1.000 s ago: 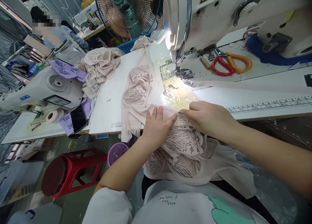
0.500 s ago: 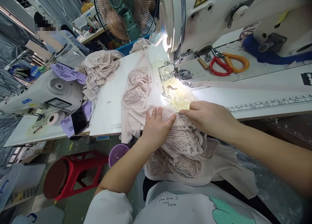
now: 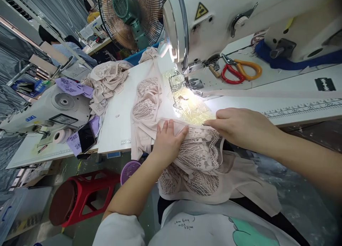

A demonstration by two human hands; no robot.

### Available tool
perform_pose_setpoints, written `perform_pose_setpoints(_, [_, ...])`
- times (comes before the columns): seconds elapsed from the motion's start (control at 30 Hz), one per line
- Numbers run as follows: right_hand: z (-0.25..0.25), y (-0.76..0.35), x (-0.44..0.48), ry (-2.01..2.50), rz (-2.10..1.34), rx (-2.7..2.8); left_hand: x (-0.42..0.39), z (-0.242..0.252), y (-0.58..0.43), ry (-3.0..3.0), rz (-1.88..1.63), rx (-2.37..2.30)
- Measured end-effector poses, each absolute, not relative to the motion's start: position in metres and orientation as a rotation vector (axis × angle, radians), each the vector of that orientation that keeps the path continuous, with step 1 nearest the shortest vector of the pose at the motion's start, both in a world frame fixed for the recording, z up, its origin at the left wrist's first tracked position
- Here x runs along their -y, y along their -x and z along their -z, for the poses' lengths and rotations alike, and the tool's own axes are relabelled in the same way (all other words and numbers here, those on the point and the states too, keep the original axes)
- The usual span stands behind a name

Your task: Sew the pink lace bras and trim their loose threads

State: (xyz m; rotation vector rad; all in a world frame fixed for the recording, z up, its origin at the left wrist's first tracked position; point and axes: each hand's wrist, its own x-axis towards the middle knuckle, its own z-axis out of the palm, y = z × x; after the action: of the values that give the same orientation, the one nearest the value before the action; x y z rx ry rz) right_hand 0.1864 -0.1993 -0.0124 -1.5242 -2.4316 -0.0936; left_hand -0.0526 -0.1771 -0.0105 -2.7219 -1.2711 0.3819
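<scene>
Beige garment [image 3: 199, 151] under spread left fingers [image 3: 165, 128]; right fingers [image 3: 214, 123], closed on something unclear, now farther off.

Counting one left hand [image 3: 167, 143], one right hand [image 3: 237, 128], three sewing machines [image 3: 208, 35], one fan [image 3: 123, 6], one pair of scissors [image 3: 238, 71], one stool [image 3: 80, 194], one basket [image 3: 128, 171], one phone [image 3: 87, 138] and one white roll [image 3: 61, 136]. Cannot count the overlapping lace garments [image 3: 197, 153].

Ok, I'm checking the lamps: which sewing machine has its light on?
The large right machine, with scissors on its bed: its lamp glows. I see no lit lamp on the left machine or back machine.
</scene>
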Motion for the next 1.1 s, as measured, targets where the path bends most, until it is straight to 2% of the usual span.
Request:
perform_pose_setpoints(0.3, [0.023, -0.186, 0.188, 1.365, 0.134, 2.529, 0.177, 0.011, 0.054, 2.706, -0.338, 1.273])
perform_pose_setpoints(0.83, [0.014, -0.213, 0.207, 1.461, 0.158, 2.447, 0.177, 0.01, 0.053, 2.669, -0.373, 1.263])
perform_pose_setpoints(1.1, [0.04, -0.195, 0.192, 1.362, 0.094, 2.379, 0.176, 0.008, 0.053, 2.643, -0.402, 1.272])
